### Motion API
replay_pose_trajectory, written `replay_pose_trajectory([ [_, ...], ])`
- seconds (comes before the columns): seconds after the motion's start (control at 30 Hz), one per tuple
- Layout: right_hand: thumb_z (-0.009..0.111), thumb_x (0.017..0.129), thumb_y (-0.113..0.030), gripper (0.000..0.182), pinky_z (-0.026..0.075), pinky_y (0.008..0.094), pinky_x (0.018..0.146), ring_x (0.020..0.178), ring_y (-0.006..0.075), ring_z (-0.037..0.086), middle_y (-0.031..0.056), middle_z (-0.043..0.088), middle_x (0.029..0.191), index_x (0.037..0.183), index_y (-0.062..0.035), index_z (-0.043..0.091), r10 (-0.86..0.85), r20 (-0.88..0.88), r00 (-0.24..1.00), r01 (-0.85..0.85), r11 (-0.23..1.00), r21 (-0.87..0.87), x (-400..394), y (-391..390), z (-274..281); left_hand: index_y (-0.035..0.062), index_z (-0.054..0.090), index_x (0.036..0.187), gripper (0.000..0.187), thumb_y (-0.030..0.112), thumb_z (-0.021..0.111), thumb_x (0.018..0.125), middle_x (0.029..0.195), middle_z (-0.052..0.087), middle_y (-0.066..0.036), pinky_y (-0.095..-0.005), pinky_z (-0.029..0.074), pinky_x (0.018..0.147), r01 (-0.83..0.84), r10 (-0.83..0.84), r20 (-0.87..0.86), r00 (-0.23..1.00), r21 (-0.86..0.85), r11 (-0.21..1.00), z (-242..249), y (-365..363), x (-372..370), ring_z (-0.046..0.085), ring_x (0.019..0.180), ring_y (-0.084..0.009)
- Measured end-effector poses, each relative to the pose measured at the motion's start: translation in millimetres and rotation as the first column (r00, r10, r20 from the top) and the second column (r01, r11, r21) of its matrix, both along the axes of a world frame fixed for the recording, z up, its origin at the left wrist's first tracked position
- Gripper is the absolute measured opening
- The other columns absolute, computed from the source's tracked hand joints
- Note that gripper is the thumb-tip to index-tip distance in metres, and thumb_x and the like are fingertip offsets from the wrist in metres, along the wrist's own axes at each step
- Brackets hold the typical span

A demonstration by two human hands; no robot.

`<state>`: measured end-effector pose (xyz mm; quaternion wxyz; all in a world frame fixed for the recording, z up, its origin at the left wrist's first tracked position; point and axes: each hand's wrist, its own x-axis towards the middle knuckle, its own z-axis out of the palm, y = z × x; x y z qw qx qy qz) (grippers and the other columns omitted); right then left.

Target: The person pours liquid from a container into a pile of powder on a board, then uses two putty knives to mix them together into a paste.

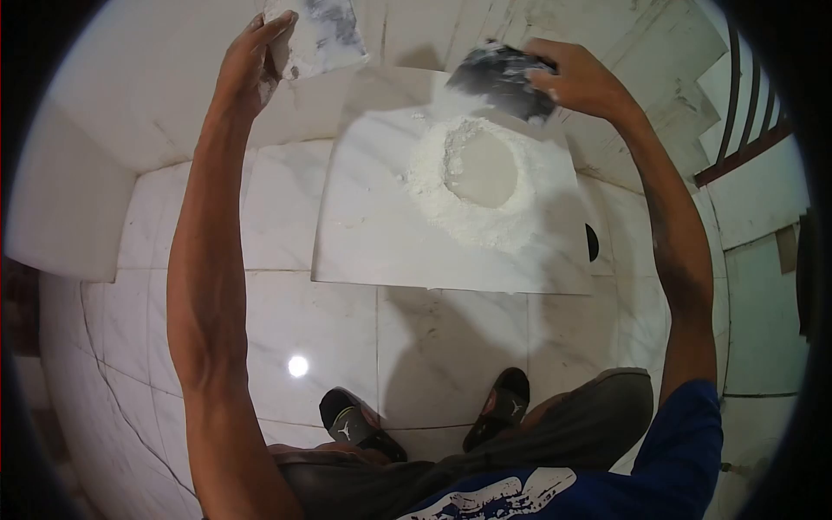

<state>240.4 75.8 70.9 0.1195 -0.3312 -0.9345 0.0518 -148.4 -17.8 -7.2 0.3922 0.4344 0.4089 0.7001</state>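
Observation:
White powder (428, 186) lies heaped in a ring on a flat marble-patterned slab (373, 251). Inside the ring is a smooth, pale grey-white pool (485, 170) that looks wet. At the upper left, my left hand (256, 59) is closed on the edge of a flat piece coated in white (325, 39), with dark patches showing through; its far end is cut off by the frame. Above the slab's far right corner, my right hand (574, 80) grips a black flat scraper-like piece (498, 78) smeared with white. Motion blurs it, and it is apart from the heap.
White floor tiles (334, 347) surround the slab, and my sandalled feet (355, 420) stand just in front of it. A whitish wall (295, 113) rises behind. Dark railing bars (752, 95) are at the upper right; a thin cable (121, 403) runs along the left floor.

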Motion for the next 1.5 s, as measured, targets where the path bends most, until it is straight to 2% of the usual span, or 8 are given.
replay_pose_trajectory([
  [0.17, 0.062, 0.086, -0.011, 0.016, 0.045, 0.0296, 0.066, 0.072, 0.0129, 0.053, 0.0019, 0.059, 0.081, 0.097, -0.0002, 0.065, -0.428, -0.11, 0.897, 0.331, 0.815, -0.476, 111.3, 53.8, -42.2, 0.0037, 0.056, 0.118, 0.032, 0.022, 0.066, 0.094, 0.1, 0.062, -0.001, -0.0273, 0.047, 0.07, -0.009, 0.01, 0.02, 1.0, -0.031, 0.999, -7.1, 6.7, 9.6, 0.056, 0.085, -0.0101],
  [0.27, 0.06, 0.087, -0.008, 0.008, 0.047, 0.0294, 0.062, 0.071, 0.0115, 0.055, 0.0017, 0.058, 0.079, 0.089, -0.0014, 0.065, -0.574, -0.202, 0.794, 0.251, 0.612, -0.75, 164.7, 70.4, -86.9, 0.0025, 0.054, 0.121, 0.035, 0.022, 0.065, 0.094, 0.103, 0.062, -0.002, -0.0276, 0.048, 0.073, -0.003, 0.003, 0.011, 1.0, -0.064, 0.998, -12.8, 6.0, 15.7, 0.057, 0.088, -0.0112],
  [0.4, 0.064, 0.086, -0.008, 0.004, 0.052, 0.0301, 0.066, 0.074, 0.0117, 0.058, -0.0005, 0.056, 0.081, 0.086, -0.0047, 0.062, -0.632, -0.225, 0.742, 0.125, 0.46, -0.879, 172.8, 42.9, -100.6, 0.0009, 0.053, 0.124, 0.037, 0.021, 0.064, 0.095, 0.107, 0.062, -0.004, -0.0283, 0.05, 0.079, 0.005, -0.005, 0.002, 1.0, -0.082, 0.997, -19.1, 7.0, 16.8, 0.059, 0.095, -0.0127],
  [0.8, 0.066, 0.09, -0.013, 0.033, 0.051, 0.0264, 0.069, 0.077, 0.0115, 0.061, 0.0067, 0.066, 0.096, 0.116, 0.0084, 0.063, -0.468, -0.276, 0.84, -0.005, 0.502, -0.865, 127.7, 28.0, -118.1, 0.0011, 0.055, 0.124, 0.04, 0.025, 0.065, 0.094, 0.106, 0.062, -0.003, -0.0272, 0.05, 0.076, -0.027, 0.008, -0.104, 0.995, -0.182, 0.983, -15.2, 9.9, 24.6, 0.058, 0.093, -0.0119],
  [1.0, 0.067, 0.091, -0.016, 0.037, 0.05, 0.0284, 0.078, 0.084, 0.0133, 0.062, 0.0084, 0.068, 0.098, 0.118, 0.009, 0.064, -0.438, -0.236, 0.867, 0.054, 0.555, -0.83, 98.0, 18.7, -83.4, 0.002, 0.055, 0.124, 0.04, 0.026, 0.066, 0.094, 0.105, 0.063, -0.002, -0.0253, 0.049, 0.074, -0.024, 0.016, -0.067, 0.998, -0.126, 0.992, -15.8, 13.0, 31.2, 0.058, 0.091, -0.0105],
  [1.2, 0.067, 0.092, -0.019, 0.038, 0.049, 0.031, 0.08, 0.085, 0.0155, 0.061, 0.0084, 0.069, 0.098, 0.121, 0.0055, 0.064, -0.275, 0.004, 0.962, 0.241, 0.836, -0.493, 59.4, 22.1, -54.0, 0.0015, 0.055, 0.124, 0.04, 0.025, 0.066, 0.094, 0.106, 0.063, -0.002, -0.0248, 0.048, 0.075, 0.003, -0.011, -0.071, 0.997, -0.11, 0.994, -17.3, 12.5, 24.8, 0.058, 0.092, -0.0103],
  [1.4, 0.066, 0.088, -0.013, 0.035, 0.048, 0.0314, 0.078, 0.085, 0.0162, 0.059, 0.0087, 0.068, 0.098, 0.117, 0.006, 0.065, -0.256, -0.135, 0.957, 0.138, 0.815, -0.562, 50.3, 41.0, -46.0, 0.0017, 0.055, 0.125, 0.04, 0.024, 0.066, 0.094, 0.107, 0.062, -0.002, -0.025, 0.048, 0.075, 0.009, -0.016, -0.062, 0.998, -0.121, 0.993, -15.6, 9.5, 24.3, 0.057, 0.093, -0.0098],
  [1.5, 0.064, 0.085, -0.009, 0.024, 0.049, 0.03, 0.075, 0.079, 0.0149, 0.059, 0.0075, 0.066, 0.092, 0.104, 0.0047, 0.066, -0.332, -0.024, 0.943, 0.269, 0.801, -0.534, 79.4, 95.8, -66.6, 0.0013, 0.054, 0.125, 0.041, 0.024, 0.067, 0.094, 0.108, 0.062, -0.002, -0.025, 0.048, 0.075, -0.031, 0.023, -0.058, 0.998, -0.136, 0.99, -16.2, 9.4, 21.9, 0.057, 0.094, -0.0101],
])
